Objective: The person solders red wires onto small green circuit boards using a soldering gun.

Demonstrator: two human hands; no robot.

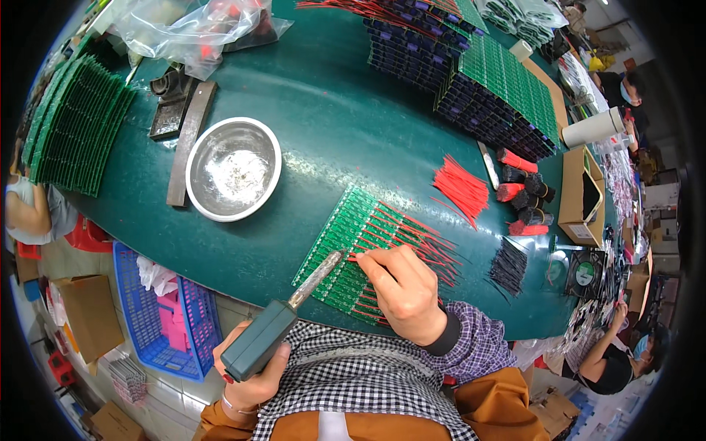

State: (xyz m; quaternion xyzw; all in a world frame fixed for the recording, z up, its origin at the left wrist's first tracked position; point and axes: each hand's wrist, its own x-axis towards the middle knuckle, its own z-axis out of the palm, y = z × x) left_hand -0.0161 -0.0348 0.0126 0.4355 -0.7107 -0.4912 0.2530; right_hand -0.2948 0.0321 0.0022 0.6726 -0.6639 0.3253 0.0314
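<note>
My left hand [254,381] is wrapped round the dark green handle of a soldering iron [263,339]. The metal shaft points up and right, its tip at the middle of a green circuit board panel [332,253] that lies on the table. Close beside the tip, my right hand [403,292] pinches a thin red wire [354,257] against the panel. Several red wires [430,246] stick out from the panel's right side, partly hidden behind my right hand.
A metal bowl [273,169] stands left of the panel beside a metal bar [187,147]. Loose red wires [462,187] and black wires [509,268] lie to the right. Stacked boards [507,88] rise at the back. A blue basket [158,316] stands below the table edge; people sit nearby.
</note>
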